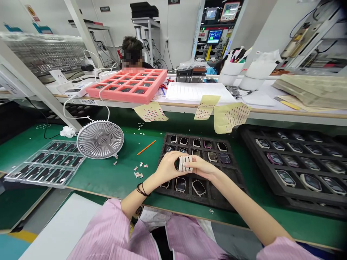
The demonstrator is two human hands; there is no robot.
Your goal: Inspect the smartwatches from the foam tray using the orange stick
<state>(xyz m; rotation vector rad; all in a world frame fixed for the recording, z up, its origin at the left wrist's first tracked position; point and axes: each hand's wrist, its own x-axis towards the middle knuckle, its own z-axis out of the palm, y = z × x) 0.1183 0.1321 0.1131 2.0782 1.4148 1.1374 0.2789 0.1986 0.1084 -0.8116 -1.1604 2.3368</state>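
Note:
A short stack of light-coloured smartwatch cases (185,163) is held between both hands above the black foam tray. My left hand (168,167) curls round the stack's left side, its fingers closed over the top. From the right, the fingers of my right hand (202,167) press against the cases. Below lies the black foam tray (230,173), its pockets holding more watch cases. One watch case (198,187) sits in the near row, close under my right hand. The hands cover the middle of the tray.
A round grey fan (100,139) stands left, beside a clear tray (40,164) of dark parts. An orange stick (146,147) and small scraps (138,175) lie on the green mat. Another watch-filled black tray (295,164) is right. A pink foam tray (127,86) rests on the shelf; a person sits beyond.

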